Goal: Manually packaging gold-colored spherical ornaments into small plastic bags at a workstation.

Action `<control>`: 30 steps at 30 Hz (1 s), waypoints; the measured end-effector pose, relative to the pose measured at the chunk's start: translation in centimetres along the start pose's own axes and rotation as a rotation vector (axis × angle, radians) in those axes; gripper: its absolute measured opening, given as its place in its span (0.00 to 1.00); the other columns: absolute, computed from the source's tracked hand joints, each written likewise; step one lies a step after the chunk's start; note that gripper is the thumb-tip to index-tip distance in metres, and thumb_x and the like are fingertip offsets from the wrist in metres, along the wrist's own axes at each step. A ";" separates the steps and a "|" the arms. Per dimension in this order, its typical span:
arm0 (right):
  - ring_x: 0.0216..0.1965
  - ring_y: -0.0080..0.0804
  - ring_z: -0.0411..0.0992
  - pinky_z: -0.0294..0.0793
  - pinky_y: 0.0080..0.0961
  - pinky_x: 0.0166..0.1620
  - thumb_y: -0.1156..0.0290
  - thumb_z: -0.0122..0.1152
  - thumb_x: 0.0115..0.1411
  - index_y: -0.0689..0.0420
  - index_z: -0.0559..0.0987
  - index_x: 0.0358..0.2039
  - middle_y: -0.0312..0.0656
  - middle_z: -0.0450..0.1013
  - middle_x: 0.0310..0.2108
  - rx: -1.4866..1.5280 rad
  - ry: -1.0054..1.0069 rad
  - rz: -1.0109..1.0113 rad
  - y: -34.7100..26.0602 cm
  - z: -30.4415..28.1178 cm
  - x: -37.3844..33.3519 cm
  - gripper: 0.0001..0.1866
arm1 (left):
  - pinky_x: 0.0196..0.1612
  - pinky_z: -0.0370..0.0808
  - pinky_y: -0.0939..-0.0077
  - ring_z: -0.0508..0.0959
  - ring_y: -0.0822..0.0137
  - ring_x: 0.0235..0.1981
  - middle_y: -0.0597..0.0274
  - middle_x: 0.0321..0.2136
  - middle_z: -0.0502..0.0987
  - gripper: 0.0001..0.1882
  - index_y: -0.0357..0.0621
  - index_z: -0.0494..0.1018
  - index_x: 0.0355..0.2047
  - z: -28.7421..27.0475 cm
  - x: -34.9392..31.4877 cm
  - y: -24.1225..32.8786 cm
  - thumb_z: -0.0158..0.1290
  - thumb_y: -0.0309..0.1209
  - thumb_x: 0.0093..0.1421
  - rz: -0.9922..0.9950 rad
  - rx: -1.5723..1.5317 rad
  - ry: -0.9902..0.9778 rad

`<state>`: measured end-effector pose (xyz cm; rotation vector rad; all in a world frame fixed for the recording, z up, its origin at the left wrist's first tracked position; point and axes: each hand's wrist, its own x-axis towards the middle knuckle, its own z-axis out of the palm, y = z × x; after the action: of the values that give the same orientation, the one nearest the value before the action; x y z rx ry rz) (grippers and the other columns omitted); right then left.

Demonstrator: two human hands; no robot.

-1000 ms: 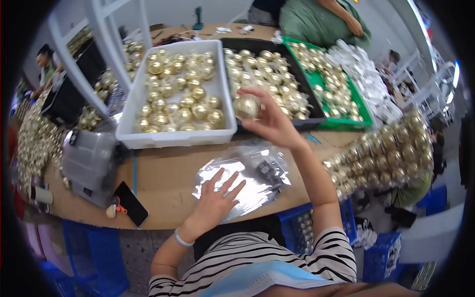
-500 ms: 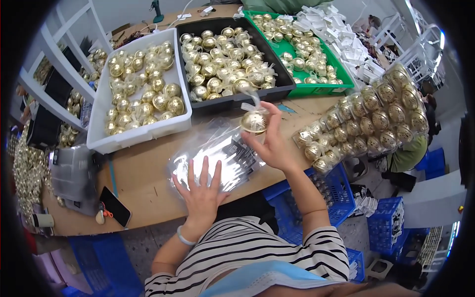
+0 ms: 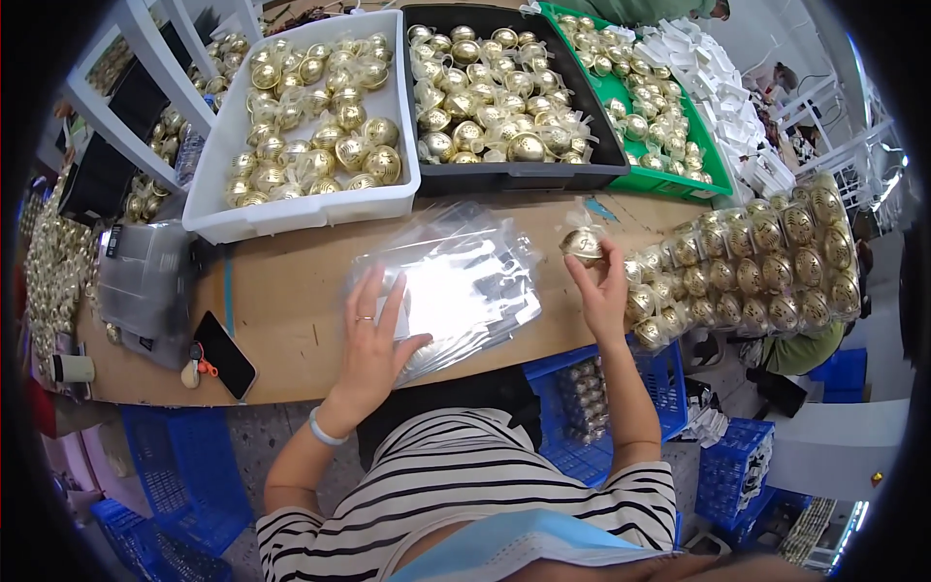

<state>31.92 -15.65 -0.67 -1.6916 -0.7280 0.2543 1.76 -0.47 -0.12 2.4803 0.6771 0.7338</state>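
My right hand (image 3: pixel 603 291) is closed on a gold bell ornament (image 3: pixel 582 243) with a sheer ribbon on top, held just above the table. My left hand (image 3: pixel 373 330) lies with fingers spread on the left part of a stack of clear plastic bags (image 3: pixel 465 281), which reflects the light strongly. To the right of my right hand, packed rows of gold ornaments in clear plastic (image 3: pixel 742 254) stretch toward the table's right end. Behind the bags stand a white tray (image 3: pixel 320 219) and a black tray (image 3: pixel 529 177), both filled with ribboned gold ornaments.
A green tray (image 3: pixel 713 184) of ornaments stands at the far right beside a heap of white pieces (image 3: pixel 713 82). On the left lie a black phone (image 3: pixel 226 357), orange-handled snips (image 3: pixel 202 367) and grey plastic bags (image 3: pixel 145 301). A blue crate (image 3: pixel 567 427) stands below the table edge.
My right hand has carried the gold bell ornament rightward, off the bags toward the packed rows. My left hand stays on the bags, now nearer their left side. The view has also shifted.
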 end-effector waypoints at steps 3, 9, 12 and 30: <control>0.52 0.38 0.72 0.71 0.34 0.56 0.68 0.75 0.53 0.62 0.73 0.55 0.47 0.73 0.49 -0.372 -0.240 -0.240 -1.3 0.4 -0.8 0.31 | 0.69 0.59 0.52 0.58 0.43 0.69 0.45 0.69 0.58 0.50 0.39 0.61 0.68 0.2 0.2 0.0 0.72 0.36 0.47 0.009 -0.019 0.022; 0.60 0.32 0.68 0.65 0.32 0.63 0.68 0.73 0.56 0.59 0.69 0.62 0.41 0.72 0.56 0.296 -1.167 0.241 -1.7 3.9 -0.6 0.35 | 0.69 0.59 0.53 0.59 0.44 0.68 0.49 0.69 0.61 0.49 0.39 0.62 0.67 -0.1 0.2 -1.5 0.71 0.31 0.45 0.073 -0.211 -0.088; 0.62 0.34 0.69 0.67 0.30 0.63 0.68 0.74 0.57 0.59 0.68 0.63 0.43 0.74 0.56 0.166 -1.096 0.267 -3.6 9.2 -1.5 0.35 | 0.69 0.60 0.55 0.60 0.48 0.69 0.56 0.69 0.63 0.44 0.40 0.66 0.66 -0.1 0.2 -1.4 0.69 0.34 0.48 0.185 -0.164 -0.167; 0.64 0.34 0.67 0.66 0.34 0.66 0.77 0.74 0.52 0.56 0.69 0.66 0.42 0.71 0.62 -0.103 -1.553 0.242 0.3 5.9 5.5 0.41 | 0.63 0.58 0.54 0.59 0.58 0.69 0.65 0.70 0.61 0.41 0.45 0.63 0.68 -0.2 0.0 -0.9 0.63 0.34 0.54 0.130 -0.042 -0.227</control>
<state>33.17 -7.68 -1.25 -1.4306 -1.6171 1.8233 1.33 0.27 -0.53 2.5358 0.4174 0.4953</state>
